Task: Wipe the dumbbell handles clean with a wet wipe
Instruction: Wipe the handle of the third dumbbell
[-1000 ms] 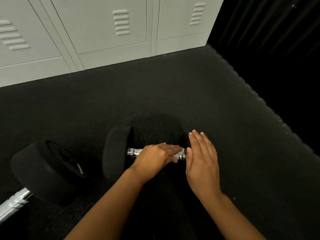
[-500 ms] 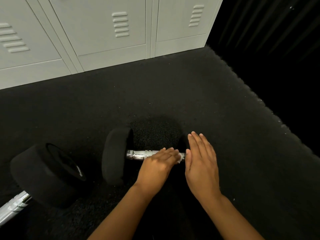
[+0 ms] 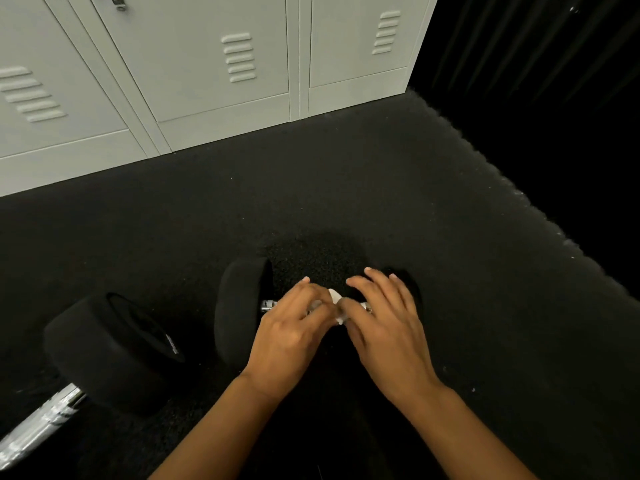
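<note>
Between the two hands, over the middle of the handle [image 3: 269, 304], sits the wet wipe [image 3: 335, 299], a small white wad showing above and just below the bar. The left hand [image 3: 289, 332] has its fingers curled over the handle from the near side, and its grip appears closed on the wipe and the bar together, though the fingertips hide the exact contact. The right hand [image 3: 384, 323] meets it from the other side; its thumb and first fingers pinch at the wipe's right edge while the other fingers spread loosely over the bar toward the right weight, so it is grasping the wipe only lightly, as far as I can tell.

Outward from the grip, the handle runs left to right across the view, its long axis roughly square to both forearms. A short chrome stretch shows bare to the left, ending at the left weight [image 3: 239, 313]; the right end is covered by the right hand. The dumbbell lies on the dark floor [image 3: 346, 188].

Any wiping stroke must travel sideways along that axis. The left hand is nearer the bare stretch, so it seems better placed for it.

A second dumbbell [image 3: 110, 351] lies well to the left, its handle apparently untouched.
</note>
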Demonstrator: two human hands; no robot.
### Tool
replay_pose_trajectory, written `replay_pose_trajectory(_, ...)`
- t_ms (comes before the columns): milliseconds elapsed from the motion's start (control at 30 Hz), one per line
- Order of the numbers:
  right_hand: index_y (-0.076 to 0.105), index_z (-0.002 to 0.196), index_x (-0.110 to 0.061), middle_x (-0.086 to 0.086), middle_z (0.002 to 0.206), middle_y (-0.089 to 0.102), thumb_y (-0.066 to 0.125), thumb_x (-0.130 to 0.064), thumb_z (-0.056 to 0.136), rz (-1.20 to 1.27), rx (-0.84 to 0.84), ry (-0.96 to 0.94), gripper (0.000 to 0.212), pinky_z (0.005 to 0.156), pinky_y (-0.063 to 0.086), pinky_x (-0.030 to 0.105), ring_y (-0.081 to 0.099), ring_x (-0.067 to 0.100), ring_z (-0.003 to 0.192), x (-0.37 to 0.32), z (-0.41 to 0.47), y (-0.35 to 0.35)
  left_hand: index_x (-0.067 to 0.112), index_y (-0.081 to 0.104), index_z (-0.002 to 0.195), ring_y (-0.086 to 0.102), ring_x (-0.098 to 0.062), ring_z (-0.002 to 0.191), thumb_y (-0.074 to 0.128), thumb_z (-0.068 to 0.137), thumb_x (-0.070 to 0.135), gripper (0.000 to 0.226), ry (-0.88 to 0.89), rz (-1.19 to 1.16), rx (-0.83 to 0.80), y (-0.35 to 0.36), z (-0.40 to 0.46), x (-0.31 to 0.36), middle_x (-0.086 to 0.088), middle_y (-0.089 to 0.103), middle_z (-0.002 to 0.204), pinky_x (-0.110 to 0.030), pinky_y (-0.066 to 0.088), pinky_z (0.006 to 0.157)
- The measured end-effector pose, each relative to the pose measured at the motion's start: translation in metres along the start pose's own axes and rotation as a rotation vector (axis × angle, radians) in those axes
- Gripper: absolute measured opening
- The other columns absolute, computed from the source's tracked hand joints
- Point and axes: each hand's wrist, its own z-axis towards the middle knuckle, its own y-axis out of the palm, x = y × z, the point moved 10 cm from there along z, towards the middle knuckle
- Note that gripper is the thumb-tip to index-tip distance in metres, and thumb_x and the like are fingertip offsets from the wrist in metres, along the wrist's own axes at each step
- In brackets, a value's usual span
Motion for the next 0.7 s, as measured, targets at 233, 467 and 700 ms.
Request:
replay_pose_trajectory(233, 0.064, 0.089, 0.0, 0.014, 0.103, 0.061, 0.069, -0.001, 0.065, 0.086, 0.055, 0.056, 0.025, 0.093, 0.047, 0.034, 0.056, 0.028, 0.107, -0.007, 0.01, -0.003, 0.018, 0.063, 0.113, 0.048, -0.022, 0.118, 0.065, 0.084, 0.03, 0.032, -0.022, 0.354, -0.178, -0.026, -0.001, -0.014, -0.004, 0.06, 0.12, -0.045, 0.031, 0.106)
replay_pose_trajectory(467, 0.062, 0.108, -0.005, 0.017, 0.109, 0.063, 0.078, 0.0, 0.062, 0.001, -0.223, 0.235, 0.049, 0.074, 0.054, 0.03, 0.064, 0.028, 0.099, -0.015, 0.006, 0.06, 0.017, 0.049, 0.132, 0.027, -0.023, 0.137, 0.04, 0.087, 0.045, 0.054, -0.158, 0.443, -0.408, -0.04, -0.026, -0.058, -0.005, 0.042, 0.142, -0.045, 0.021, 0.111)
replay_pose_trajectory(700, 0.062, 0.11, 0.01, 0.029, 0.114, 0.06, 0.081, -0.003, 0.058, -0.137, -0.248, 0.301, 0.057, 0.088, 0.048, 0.044, 0.059, 0.037, 0.107, -0.009, -0.004, 0.077, 0.017, 0.043, 0.137, 0.02, -0.016, 0.14, 0.029, 0.091, 0.046, 0.056, -0.255, 0.332, -0.401, -0.033, -0.038, -0.063, -0.002, 0.031, 0.149, -0.034, 0.018, 0.112)
